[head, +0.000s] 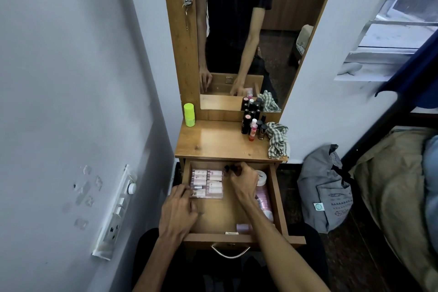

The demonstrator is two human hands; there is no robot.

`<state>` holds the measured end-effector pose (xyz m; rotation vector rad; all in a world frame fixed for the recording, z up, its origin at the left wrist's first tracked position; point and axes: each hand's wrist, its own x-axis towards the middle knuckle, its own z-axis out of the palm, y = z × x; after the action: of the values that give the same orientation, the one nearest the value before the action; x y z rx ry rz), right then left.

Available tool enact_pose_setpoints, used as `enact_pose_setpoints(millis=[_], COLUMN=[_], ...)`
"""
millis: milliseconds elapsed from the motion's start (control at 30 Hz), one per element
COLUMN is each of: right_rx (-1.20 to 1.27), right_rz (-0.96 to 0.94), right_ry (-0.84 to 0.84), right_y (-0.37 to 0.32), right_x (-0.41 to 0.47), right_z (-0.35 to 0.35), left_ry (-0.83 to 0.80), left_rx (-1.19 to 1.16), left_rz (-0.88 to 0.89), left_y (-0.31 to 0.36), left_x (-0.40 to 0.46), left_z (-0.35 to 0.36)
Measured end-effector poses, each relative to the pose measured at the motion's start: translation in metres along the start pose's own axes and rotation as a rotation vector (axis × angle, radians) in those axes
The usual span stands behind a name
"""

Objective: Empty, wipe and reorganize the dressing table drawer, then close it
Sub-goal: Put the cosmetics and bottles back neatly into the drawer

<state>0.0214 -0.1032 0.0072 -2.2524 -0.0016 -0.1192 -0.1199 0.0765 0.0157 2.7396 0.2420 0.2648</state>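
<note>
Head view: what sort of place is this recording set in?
Most likely a home bedroom: a wooden dressing table with a tall mirror, cosmetics bottles on top, and bedding at the right.
</note>
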Motion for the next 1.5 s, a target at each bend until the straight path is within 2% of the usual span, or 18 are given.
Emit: enact_pose_setpoints(millis=[267,500,667,967,1067,1233,1500], right_rx=[0.01,0.104,0.143,-0.063,-0.048,0.089,0.125], right_rz=[-0.056,-0.228,-0.127,-0.02,-0.021,-0.115,-0.18], right_ry=[0.007,0.272,0.424,0.324,0.321,0.374,0.254], right_y=[0.007,-0.012,-0.042,-0.061,-0.06,-0.057,-0.019], right_x=[-0.007,-0.008,0.027,0.078,0.079,0.054,-0.021], right_z=[-0.004,-0.041,-0.068,-0.072,-0.071,-0.075,-0.058], left_ry=[0.008,0.003,0.005,0.005,0.008,0.023,0.023], left_rx=[-0.009,0.009,0.008,-0.012,-0.008,0.005,0.008], left_rz=[0.001,-0.007,-0.001,-0.012,-0.011,0.0,-0.001], left_y=[0.0,0.001,0.003,0.004,0.004,0.004,0.004], left_x=[-0.001,-0.001,-0.003,-0.003,-0.003,-0.001,-0.001], left_z=[0.0,-0.001,0.0,-0.002,-0.003,-0.004,-0.002])
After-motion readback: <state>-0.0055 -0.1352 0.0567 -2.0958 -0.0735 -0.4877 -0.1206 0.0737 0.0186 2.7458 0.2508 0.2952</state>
